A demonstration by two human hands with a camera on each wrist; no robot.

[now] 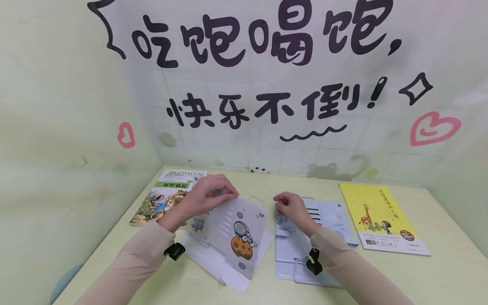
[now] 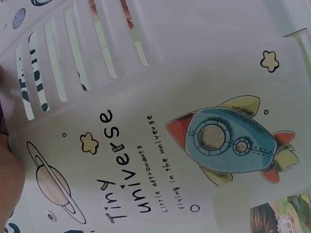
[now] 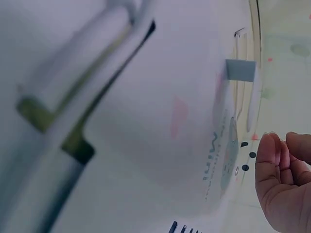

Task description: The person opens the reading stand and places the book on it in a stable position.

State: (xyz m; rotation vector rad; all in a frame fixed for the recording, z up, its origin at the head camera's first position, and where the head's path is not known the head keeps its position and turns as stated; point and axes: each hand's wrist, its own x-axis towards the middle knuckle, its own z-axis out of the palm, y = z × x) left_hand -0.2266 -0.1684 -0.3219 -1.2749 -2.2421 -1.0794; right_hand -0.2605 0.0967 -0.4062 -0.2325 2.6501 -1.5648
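My left hand [image 1: 213, 192] pinches the top edge of a white book stand [image 1: 249, 220], whose panel leans up over its pale base. An astronaut on an orange planet is printed on it. The left wrist view shows its other printing, a blue rocket [image 2: 228, 141] and the words "Tiny universe", beside slots. Over the upper left of a pale blue book stand [image 1: 331, 216] is my right hand [image 1: 295, 212], fingers loosely curled. Its thumb and fingertips stand a little apart in the right wrist view, with nothing between them. A wire leg [image 1: 320, 283] shows at that stand's near end.
A picture book with a green title band [image 1: 160, 199] lies at the left, partly behind my left arm. On the right is a yellow book [image 1: 375, 212] with a giraffe. A printed cloth wall [image 1: 244, 148] rises behind the pale wooden table [image 1: 404, 275].
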